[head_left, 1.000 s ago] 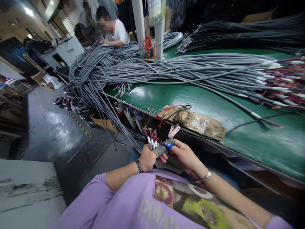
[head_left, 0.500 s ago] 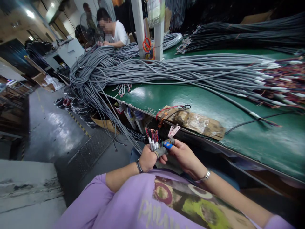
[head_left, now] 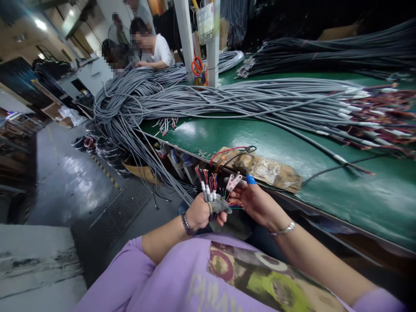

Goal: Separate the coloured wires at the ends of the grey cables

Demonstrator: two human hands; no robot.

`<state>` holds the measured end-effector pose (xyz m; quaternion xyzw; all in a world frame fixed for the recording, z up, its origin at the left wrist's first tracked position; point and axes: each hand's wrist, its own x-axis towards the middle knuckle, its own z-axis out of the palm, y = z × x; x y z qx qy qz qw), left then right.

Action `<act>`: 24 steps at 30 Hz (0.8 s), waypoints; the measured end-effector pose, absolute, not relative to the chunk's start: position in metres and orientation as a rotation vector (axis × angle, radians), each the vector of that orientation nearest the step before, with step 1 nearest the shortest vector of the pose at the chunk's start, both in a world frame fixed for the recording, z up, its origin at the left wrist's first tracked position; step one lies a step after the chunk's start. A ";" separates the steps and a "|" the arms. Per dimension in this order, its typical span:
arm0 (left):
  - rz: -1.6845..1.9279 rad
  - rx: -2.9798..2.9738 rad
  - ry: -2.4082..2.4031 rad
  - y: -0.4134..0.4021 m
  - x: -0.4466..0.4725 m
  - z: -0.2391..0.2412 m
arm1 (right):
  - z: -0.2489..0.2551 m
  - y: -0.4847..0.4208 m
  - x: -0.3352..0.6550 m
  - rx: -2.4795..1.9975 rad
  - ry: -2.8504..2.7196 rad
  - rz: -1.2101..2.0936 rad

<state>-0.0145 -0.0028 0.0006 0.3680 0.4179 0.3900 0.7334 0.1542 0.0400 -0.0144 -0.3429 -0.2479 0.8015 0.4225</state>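
My left hand [head_left: 199, 213] is closed around a small bundle of grey cable ends [head_left: 208, 190], whose stripped red, white and blue wires stick up above the fist. My right hand [head_left: 256, 203] is right beside it, fingers spread, with a blue finger cot [head_left: 250, 179] on the raised fingertip and thin coloured wires [head_left: 231, 202] under the thumb. Both hands hover below the near edge of the green table [head_left: 292, 143], close to a pink clip [head_left: 233, 182] fixed there.
A big heap of grey cables [head_left: 201, 97] covers the table and spills over its left end to the floor. A taped cardboard pad [head_left: 266, 168] with red and black leads lies at the table edge. Orange scissors [head_left: 196, 66] hang on a white post. Other people work at the far end.
My right hand has opened and lifted its blue-tipped finger up to the right, away from the bundle. The left hand holds the cable ends as before. The camera view has shifted slightly.
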 end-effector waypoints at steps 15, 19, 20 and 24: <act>0.785 0.787 0.959 0.011 -0.007 -0.002 | -0.016 0.043 0.138 -0.850 -0.632 1.887; 0.775 0.785 0.982 0.010 -0.006 -0.002 | -0.014 0.042 0.136 -0.845 -0.688 1.865; 0.778 0.784 0.983 0.010 -0.007 -0.002 | -0.014 0.041 0.136 -0.839 -0.681 1.871; 0.805 0.789 0.968 0.006 -0.009 0.000 | -0.011 0.039 0.137 -0.790 -0.556 1.944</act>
